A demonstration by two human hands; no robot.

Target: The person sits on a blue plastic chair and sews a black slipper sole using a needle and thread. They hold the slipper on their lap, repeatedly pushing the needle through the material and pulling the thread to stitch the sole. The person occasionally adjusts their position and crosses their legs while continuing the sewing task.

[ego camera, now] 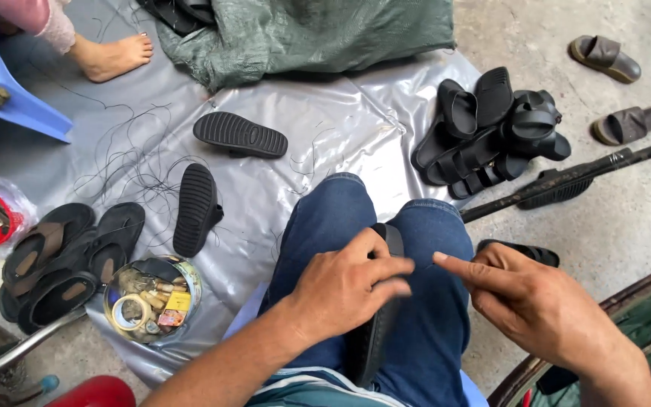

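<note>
I see my left hand (344,286) bent palm-down, fingers clamped over the black rubber sandal (377,332) wedged between my denim-clad knees (431,249). My right hand (525,298) hovers just beside it, index finger extended toward the left fingertips, gripping nothing.

A black sandal (377,324) stands on its edge between the knees, sole side turned left, its long body running from the lap toward the sheet's near edge.

- Blue denim jeans (356,249), faded over both knees.
- Bare forearms, no sleeves, watch or rings on the left hand (344,290) or right hand (536,305).
- Striped teal-and-white shirt hem (318,388) at the waist.
</note>
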